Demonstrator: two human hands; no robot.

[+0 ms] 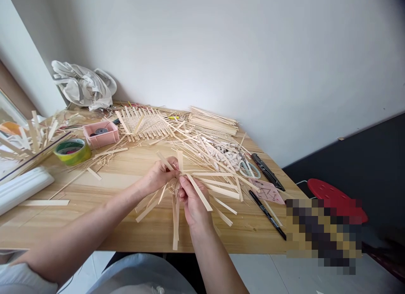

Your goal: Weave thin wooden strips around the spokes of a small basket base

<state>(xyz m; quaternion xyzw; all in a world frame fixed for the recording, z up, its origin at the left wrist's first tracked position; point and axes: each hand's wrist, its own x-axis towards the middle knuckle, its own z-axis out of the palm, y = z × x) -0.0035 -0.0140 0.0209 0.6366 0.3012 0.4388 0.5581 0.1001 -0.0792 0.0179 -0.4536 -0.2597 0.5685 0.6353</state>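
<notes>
A piece made of pale flat strips (175, 218) spreads out like a star over the front middle of the wooden table, its strips pointing in all directions. My left hand (163, 173) pinches it at the upper left of its centre. My right hand (193, 197) is closed on it just to the right, thumb on top, with one wide strip running past the thumb toward the lower right. The fingertips of both hands nearly meet at the centre, where thin strands curve below them. The fingers hide most of the centre.
Behind lie a woven mat (144, 123) and a stack of strips (213, 121). Green-yellow tape (72, 152) and a pink box (101, 133) stand left. At right are scissors (249, 169), a cutter (267, 171), a pink card (268, 190) and a black pen (267, 215).
</notes>
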